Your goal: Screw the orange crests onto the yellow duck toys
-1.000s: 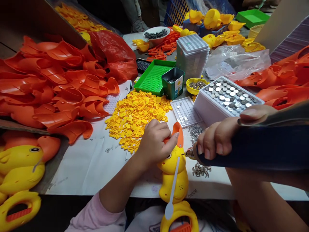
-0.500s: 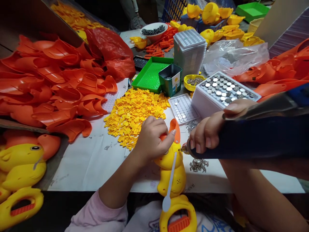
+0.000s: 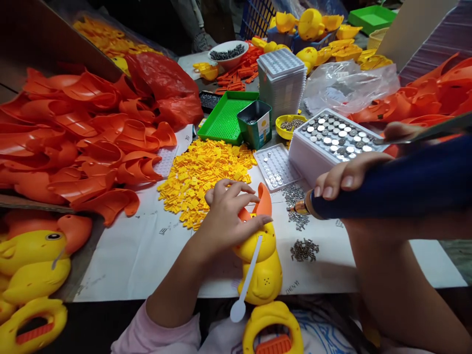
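Observation:
A yellow duck toy (image 3: 262,268) with an orange beak (image 3: 263,202) lies at the table's near edge, a white plastic strip (image 3: 246,285) hanging from it. My left hand (image 3: 228,216) rests on the duck's head and beak, fingers spread over it. My right hand (image 3: 344,184) grips a dark blue electric screwdriver (image 3: 398,184), whose tip (image 3: 295,209) hangs to the right of the beak, over loose screws (image 3: 295,196). A second small screw pile (image 3: 304,250) lies just right of the duck.
Yellow small parts (image 3: 201,172) are heaped ahead. Orange beak shells (image 3: 81,132) fill the left, more at right (image 3: 424,105). A white tray of button cells (image 3: 339,135), a clear tray (image 3: 276,164), a green tray (image 3: 228,115), a green tin (image 3: 255,123) and finished ducks (image 3: 33,260) surround.
My right hand has drawn the screwdriver tip away from the duck, up and to the right. My left hand has loosened, its fingers now spread over the beak.

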`<state>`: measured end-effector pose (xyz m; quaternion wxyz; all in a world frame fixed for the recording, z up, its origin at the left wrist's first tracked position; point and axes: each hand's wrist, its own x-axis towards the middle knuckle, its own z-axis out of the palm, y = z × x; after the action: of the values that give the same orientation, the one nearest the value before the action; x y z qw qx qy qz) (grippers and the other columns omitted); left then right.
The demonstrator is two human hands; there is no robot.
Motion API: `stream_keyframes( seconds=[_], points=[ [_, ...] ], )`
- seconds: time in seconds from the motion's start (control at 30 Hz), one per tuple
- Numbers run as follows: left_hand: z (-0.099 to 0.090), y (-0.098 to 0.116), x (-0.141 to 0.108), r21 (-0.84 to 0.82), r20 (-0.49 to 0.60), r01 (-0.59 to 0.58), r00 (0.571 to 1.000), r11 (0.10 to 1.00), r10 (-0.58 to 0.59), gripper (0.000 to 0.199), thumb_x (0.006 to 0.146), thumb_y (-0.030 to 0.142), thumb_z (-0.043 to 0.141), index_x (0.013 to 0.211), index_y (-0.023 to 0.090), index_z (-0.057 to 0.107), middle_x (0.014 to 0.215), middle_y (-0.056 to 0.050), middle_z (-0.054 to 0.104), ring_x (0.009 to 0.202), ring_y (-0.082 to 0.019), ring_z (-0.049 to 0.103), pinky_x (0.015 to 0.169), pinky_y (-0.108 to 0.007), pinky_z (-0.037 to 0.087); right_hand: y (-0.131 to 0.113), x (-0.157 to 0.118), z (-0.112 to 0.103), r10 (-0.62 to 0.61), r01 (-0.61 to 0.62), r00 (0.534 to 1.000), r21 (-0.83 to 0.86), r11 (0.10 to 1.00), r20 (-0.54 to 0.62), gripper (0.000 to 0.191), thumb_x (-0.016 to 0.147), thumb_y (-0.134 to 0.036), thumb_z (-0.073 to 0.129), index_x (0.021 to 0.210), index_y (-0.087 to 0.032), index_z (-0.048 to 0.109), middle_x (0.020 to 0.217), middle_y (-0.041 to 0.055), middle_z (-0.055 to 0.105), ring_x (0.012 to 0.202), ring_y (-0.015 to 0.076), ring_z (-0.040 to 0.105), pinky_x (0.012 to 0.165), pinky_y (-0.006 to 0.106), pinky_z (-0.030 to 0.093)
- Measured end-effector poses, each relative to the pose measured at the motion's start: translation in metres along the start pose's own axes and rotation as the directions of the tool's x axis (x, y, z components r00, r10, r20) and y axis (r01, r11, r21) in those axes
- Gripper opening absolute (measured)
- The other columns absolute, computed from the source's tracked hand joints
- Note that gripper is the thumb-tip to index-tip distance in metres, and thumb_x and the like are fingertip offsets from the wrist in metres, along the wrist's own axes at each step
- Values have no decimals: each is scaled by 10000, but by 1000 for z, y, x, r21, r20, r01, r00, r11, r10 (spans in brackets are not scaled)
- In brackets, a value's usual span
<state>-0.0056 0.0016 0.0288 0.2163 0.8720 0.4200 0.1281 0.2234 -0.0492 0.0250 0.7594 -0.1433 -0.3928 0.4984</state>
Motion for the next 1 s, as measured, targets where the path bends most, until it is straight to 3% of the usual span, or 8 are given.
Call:
stream_keyframes(
  seconds=[0.13,0.27,0.4,0.5,0.6,0.7,0.8,1.0],
  points=[
    [-3,-6,-1,-131,92,59,995,990,-47,268,797,461,661,927,229,694,1205,-91,615,1253,-365,372,1065,-621,276,9,9,2,-64,47,995,-211,976,-72,432,663,-601,722,938,-269,684,714,32,705,574,247,653,456,388,563],
    [-2,-11,-5,-346,37,90,996,934,-82,161,783,355,656,879,226,648,1341,-104,544,1356,-358,352,1130,-630,218,19,14,7,-77,42,989,-263,964,-127,540,630,-627,746,1019,-264,660,662,14,703,524,246,663,386,350,528],
    [-2,-8,-10,-679,-51,63,990,731,-133,256,763,443,709,867,223,627,1459,-106,409,1402,-357,342,1092,-543,376,25,14,7,-108,55,981,-295,954,-164,425,631,-593,763,826,-235,646,632,8,696,497,197,639,457,322,542],
    [-2,-2,-13,-783,-120,26,974,621,-193,460,627,587,800,882,226,673,1486,-92,329,1417,-387,304,976,-455,507,30,14,6,-91,35,981,-304,952,-172,395,646,-578,750,785,-229,629,627,8,694,506,188,643,475,307,540],
    [-4,2,-15,-836,-135,1,969,549,-206,572,506,608,861,911,236,704,1380,-104,411,1317,-379,428,901,-419,551,35,13,5,-73,12,980,-311,950,-184,398,638,-567,756,773,-217,624,622,9,689,507,186,645,483,307,544],
    [-8,0,-15,-881,-182,-84,969,466,-169,395,583,510,868,829,249,702,1187,-79,561,1154,-303,566,880,-404,559,36,13,3,-73,4,976,-321,947,-203,408,641,-571,753,745,-201,616,604,5,672,497,176,643,500,303,547],
    [-12,-4,-17,-882,-207,-121,968,456,-144,282,667,464,828,790,248,695,1182,-74,615,1089,-286,605,842,-415,572,36,13,3,-69,-6,974,-328,945,-215,429,628,-588,749,751,-207,595,600,0,667,483,179,630,476,309,535],
    [-10,-5,-22,-927,-190,-88,948,365,-255,536,555,555,840,980,268,685,1078,-70,665,911,-284,656,639,-359,577,35,15,4,-69,-14,970,-338,941,-231,448,600,-598,754,737,-208,582,576,5,660,463,183,623,449,307,520]
  ],
)
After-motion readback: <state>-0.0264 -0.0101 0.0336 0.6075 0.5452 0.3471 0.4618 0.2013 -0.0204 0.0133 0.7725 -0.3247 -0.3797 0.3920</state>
